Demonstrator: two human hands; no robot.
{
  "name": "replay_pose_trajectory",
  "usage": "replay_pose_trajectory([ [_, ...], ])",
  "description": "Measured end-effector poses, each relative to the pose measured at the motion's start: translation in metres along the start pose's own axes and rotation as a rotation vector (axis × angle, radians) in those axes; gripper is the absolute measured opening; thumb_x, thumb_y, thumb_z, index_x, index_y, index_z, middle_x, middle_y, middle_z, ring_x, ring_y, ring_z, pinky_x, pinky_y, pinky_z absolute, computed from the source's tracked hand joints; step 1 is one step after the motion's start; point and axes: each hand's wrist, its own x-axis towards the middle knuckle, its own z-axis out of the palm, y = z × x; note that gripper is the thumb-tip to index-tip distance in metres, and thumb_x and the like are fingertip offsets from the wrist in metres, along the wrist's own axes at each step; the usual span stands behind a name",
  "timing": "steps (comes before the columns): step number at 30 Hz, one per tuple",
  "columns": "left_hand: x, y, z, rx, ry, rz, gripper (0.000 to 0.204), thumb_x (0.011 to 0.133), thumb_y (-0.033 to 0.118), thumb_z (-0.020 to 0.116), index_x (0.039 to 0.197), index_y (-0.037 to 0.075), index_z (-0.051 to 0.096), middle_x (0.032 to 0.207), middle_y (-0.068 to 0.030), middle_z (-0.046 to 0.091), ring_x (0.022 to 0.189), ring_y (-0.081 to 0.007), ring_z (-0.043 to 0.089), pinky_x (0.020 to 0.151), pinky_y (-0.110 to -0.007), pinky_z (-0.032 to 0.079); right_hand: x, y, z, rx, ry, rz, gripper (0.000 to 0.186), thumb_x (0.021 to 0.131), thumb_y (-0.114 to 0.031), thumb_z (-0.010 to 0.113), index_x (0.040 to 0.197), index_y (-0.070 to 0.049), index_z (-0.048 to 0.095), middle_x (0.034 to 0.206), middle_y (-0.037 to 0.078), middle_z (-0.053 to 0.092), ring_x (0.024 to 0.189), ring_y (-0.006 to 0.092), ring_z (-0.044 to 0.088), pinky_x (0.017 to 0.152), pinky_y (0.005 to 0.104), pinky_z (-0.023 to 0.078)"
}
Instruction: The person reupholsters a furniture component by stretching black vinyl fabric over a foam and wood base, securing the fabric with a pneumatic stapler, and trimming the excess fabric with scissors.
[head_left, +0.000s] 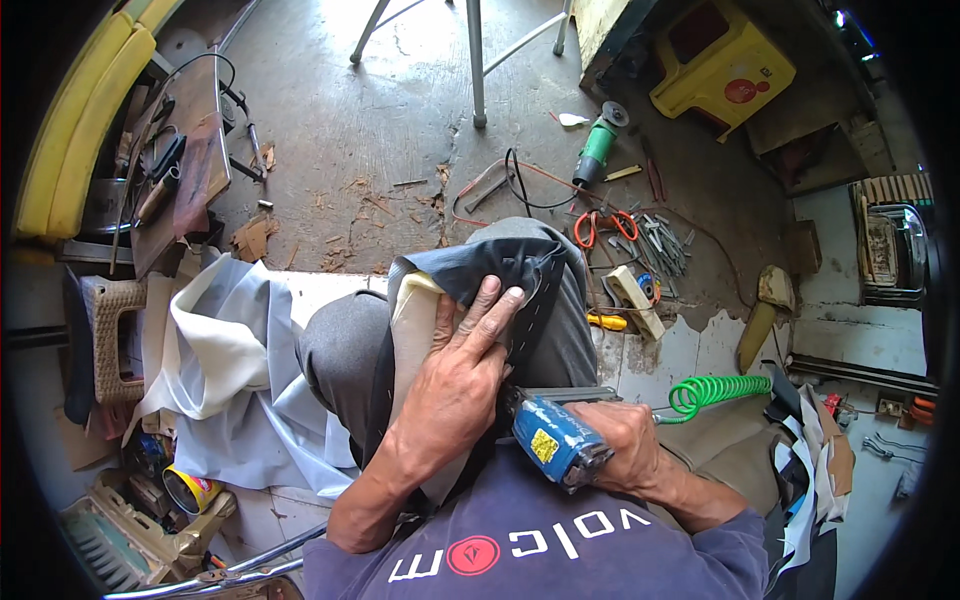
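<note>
The left hand (450, 390) lies flat, fingers stretched out, on the dark cloth (470, 268). The right hand (622, 440), beside it, holds a blue tool (560, 445). Right of that hand curls a green hose (720, 394). Farther ahead are orange scissors (606, 221), then a green grinder (598, 150).

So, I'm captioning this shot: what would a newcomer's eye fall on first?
Probably the blue staple gun in the right hand, low in the middle, near the left hand on the dark cloth. Next comes the green coiled hose at right, then the green grinder on the floor, upper right.
</note>
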Motion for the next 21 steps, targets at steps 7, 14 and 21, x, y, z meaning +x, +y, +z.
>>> replay_pose_trajectory([
  [7,0.002,0.0,0.002,0.003,-0.005,0.003,0.009,0.082,0.005,0.078,0.084,0.001,0.069,0.163,-0.015,0.044,0.159,-0.0346,0.028,0.13,-0.059,0.011,-0.009,-0.002,0.011,-0.022,-0.025,0.007,0.031,0.076,-0.029,0.082,0.089,-0.004,0.069,0.074,0.013,0.07,0.067,0.033,0.072,0.063,0.0432,0.058],
  [14,0.011,0.017,-0.024,0.072,0.107,0.022,0.017,0.086,0.01,0.078,0.1,0.005,0.07,0.147,-0.0127,0.059,0.145,-0.0282,0.048,0.117,-0.05,0.029,-0.016,0.057,-0.065,0.259,0.032,0.057,0.037,0.076,-0.019,0.087,0.106,0.001,0.075,0.093,0.017,0.078,0.085,0.0262,0.079,0.075,0.0356,0.061],
  [21,0.059,0.052,0.002,0.172,0.411,-0.079,0.035,0.084,0.02,0.082,0.115,0.008,0.072,0.104,-0.0051,0.065,0.092,-0.0258,0.059,0.092,-0.042,0.036,-0.022,0.142,-0.047,-0.079,0.262,0.392,0.021,0.077,-0.015,0.082,0.085,0.001,0.072,0.077,0.019,0.073,0.071,0.0351,0.075,0.065,0.0404,0.058],
])
